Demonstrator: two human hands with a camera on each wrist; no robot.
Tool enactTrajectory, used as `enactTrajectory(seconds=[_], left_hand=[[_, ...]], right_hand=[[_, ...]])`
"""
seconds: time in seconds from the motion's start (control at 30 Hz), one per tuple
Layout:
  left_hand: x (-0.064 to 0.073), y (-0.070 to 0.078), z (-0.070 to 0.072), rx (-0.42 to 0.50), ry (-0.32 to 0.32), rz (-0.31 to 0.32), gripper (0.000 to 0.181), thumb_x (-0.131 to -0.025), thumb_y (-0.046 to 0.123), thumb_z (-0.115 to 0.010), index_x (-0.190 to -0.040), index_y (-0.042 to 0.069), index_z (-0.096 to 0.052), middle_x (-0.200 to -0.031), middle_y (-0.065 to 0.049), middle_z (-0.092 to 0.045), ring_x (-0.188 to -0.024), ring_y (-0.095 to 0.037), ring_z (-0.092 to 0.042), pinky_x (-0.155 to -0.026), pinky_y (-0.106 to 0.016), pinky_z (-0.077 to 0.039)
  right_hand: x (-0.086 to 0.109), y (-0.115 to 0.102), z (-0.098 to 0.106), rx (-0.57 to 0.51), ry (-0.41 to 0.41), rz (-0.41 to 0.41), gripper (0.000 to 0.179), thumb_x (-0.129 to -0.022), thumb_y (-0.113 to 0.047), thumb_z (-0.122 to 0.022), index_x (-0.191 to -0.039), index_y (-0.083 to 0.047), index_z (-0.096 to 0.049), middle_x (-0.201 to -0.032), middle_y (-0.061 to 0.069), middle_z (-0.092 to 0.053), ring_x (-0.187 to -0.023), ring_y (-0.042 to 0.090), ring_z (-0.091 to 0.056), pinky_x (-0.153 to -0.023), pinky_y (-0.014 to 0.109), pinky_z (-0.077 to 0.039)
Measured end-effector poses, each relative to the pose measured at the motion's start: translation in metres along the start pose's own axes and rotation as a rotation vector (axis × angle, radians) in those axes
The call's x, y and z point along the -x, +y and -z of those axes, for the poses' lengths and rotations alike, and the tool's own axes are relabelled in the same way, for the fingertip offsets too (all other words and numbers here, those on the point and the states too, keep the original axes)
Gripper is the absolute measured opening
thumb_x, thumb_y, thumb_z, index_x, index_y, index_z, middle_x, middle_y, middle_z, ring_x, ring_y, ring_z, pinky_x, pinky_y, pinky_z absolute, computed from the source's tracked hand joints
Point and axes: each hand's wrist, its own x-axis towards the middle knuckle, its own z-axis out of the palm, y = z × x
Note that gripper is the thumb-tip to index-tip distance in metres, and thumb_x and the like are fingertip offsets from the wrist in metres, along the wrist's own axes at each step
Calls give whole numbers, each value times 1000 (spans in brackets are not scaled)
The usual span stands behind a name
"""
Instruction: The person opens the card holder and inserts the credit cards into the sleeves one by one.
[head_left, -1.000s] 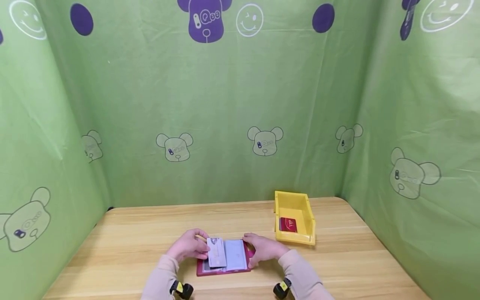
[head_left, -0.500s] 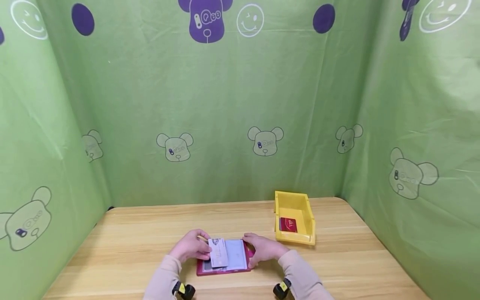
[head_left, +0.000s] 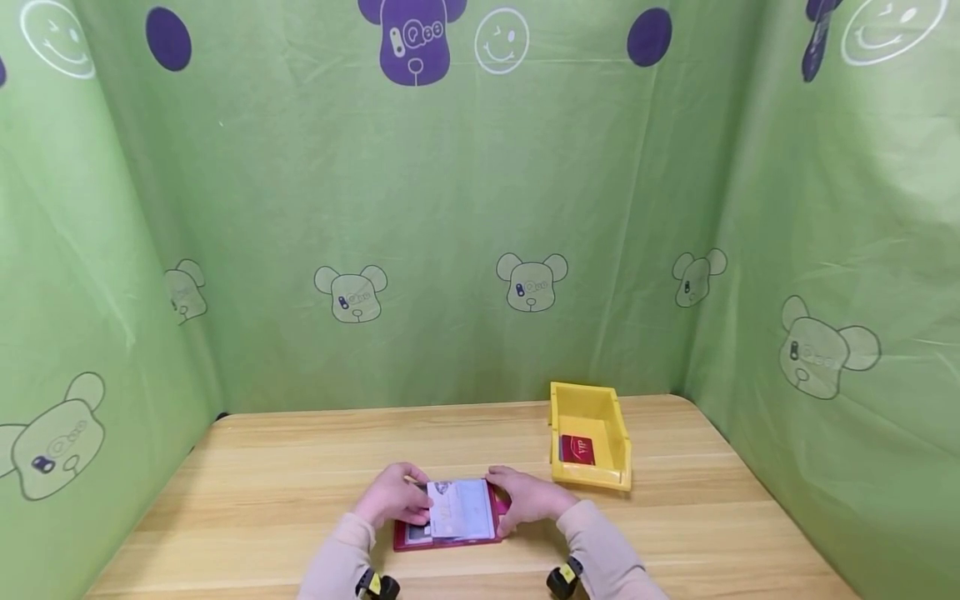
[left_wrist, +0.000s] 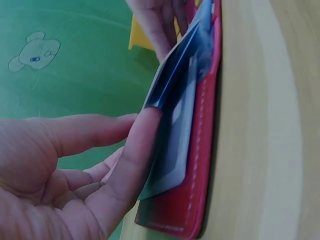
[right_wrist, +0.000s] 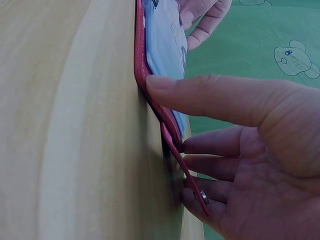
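Observation:
A red card holder (head_left: 400, 537) lies open on the table, with clear plastic sleeves inside. My left hand (head_left: 395, 498) pinches a white card (head_left: 444, 508) with a small dark picture, held over the sleeves and reaching onto the right-hand page. In the left wrist view the thumb and fingertips grip the card's outer edge, above a grey card-like insert (left_wrist: 175, 145) in the sleeve below. My right hand (head_left: 531, 497) holds the holder's right edge, thumb at the near corner. Beside its fingers sticks out the red strap (right_wrist: 182, 162) with a metal snap.
Behind and to the right stands a yellow bin (head_left: 592, 477) holding a red card (head_left: 577, 450) marked VIP. A green printed curtain (head_left: 450, 350) encloses the wooden table (head_left: 300, 450) at the back and sides.
My left hand has moved to the right with the white card, which now overlaps more of the right-hand page. The right hand and the holder stay in place.

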Motion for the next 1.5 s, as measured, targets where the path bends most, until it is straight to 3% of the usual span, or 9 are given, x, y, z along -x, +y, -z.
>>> enactTrajectory(seconds=[0.53, 0.8, 1.2, 1.5], left_hand=[[6, 8, -32, -12, 106, -89, 40, -75, -16, -64, -114, -15, -55, -76, -18, -65, -54, -14, -62, -55, -29, -61], [4, 4, -39, -50, 133, -127, 30, -76, -14, -65, -105, -17, -59, -72, -15, -66, -51, -12, -62, -52, -27, -61], [14, 13, -43, -291, 138, -169, 12, -84, 4, -70, -86, -8, -68, -70, -12, -67, -50, -12, -61, -48, -27, -59], [9, 16, -49, -485, 165, -178, 43, -88, 41, -67, -68, 4, -61, -56, -7, -62, -43, -12, -59, -35, -19, -44]], right_hand=[[-2, 5, -2, -10, -2, -1, 87, -68, -18, -84, -143, 1, -43, -154, 21, -35, -141, 43, -36, -116, 59, -32], [-1, 6, -2, -25, -4, -5, 88, -68, -18, -84, -144, 1, -43, -155, 21, -35, -141, 42, -36, -116, 59, -32], [-3, 6, -3, -17, 8, 6, 89, -67, -18, -84, -144, 0, -43, -155, 21, -35, -140, 43, -37, -115, 60, -33], [-4, 7, -3, -24, 25, 16, 90, -65, -16, -84, -143, 2, -43, -154, 23, -35, -139, 45, -38, -114, 61, -32]])
